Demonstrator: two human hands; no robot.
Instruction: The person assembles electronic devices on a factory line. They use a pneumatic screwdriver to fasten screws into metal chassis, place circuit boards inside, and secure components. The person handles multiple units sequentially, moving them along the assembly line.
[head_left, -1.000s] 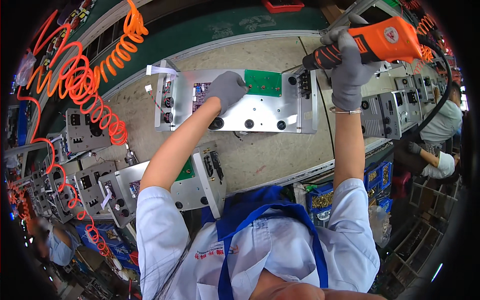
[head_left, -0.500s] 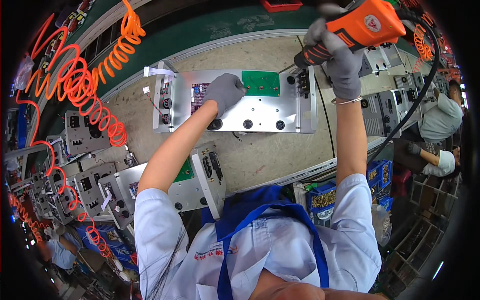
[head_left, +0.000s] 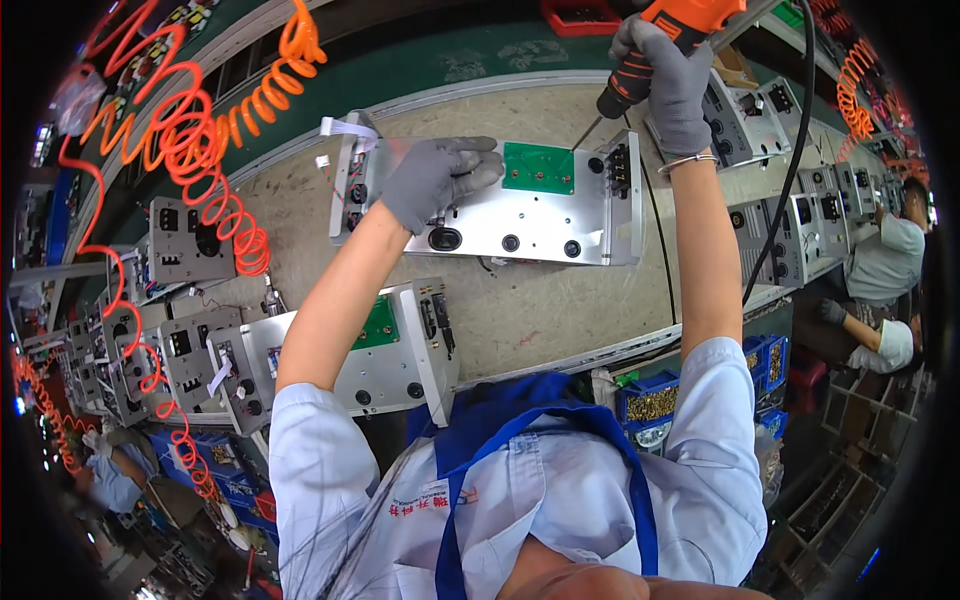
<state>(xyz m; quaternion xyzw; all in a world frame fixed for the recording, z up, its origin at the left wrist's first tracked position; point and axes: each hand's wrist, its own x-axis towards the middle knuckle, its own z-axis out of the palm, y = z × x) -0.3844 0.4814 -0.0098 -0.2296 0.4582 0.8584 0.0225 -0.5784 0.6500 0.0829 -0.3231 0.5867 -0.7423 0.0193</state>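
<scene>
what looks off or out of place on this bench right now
Nothing stands out. The left hand lies flat on the metal chassis, the right hand grips the orange screwdriver, and the green board sits square.

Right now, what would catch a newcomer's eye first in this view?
The orange-and-black electric screwdriver at top centre, gripped by the grey-gloved right hand, its bit angled down toward the small green circuit board. That board sits on a silver metal chassis mid-bench, pinned by the grey-gloved left hand. Bright orange coiled air hoses loop across the upper left.
</scene>
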